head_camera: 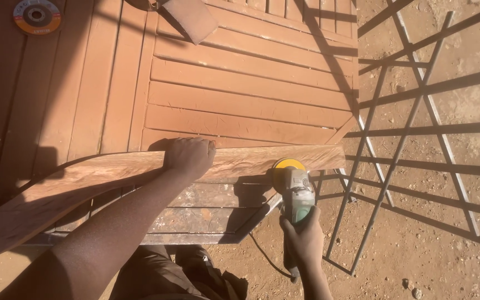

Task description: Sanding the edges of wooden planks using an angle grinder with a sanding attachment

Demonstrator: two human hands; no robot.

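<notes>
The left hand (189,157) is curled over the top edge of a long wooden plank (140,172). Its fingers bend down over the far side of the wood, so the grip is closed on the plank and presses it down. The plank lies across the near edge of a red-brown slatted wooden tabletop (240,94). One end of the plank comes toward the person on the left, and the other end sticks out a little past the tabletop on the right.

The right hand (305,239) is wrapped tight around the handle of a green and grey angle grinder (295,191). The grip is clenched on the handle. The grinder has a yellow sanding disc (289,164) at its front, and the disc touches the near edge of the plank, just to the right of the left hand. A thin black cord (265,258) hangs down from the grinder toward the sandy ground (418,250).

On the far left of the tabletop lies a round grinding disc (37,16), well apart from both hands. A flat brown piece (193,19) lies at the far edge. To the right, a frame of thin metal bars (406,133) stands on the ground, near the grinder. Dark shadows fall across the tabletop and the ground
</notes>
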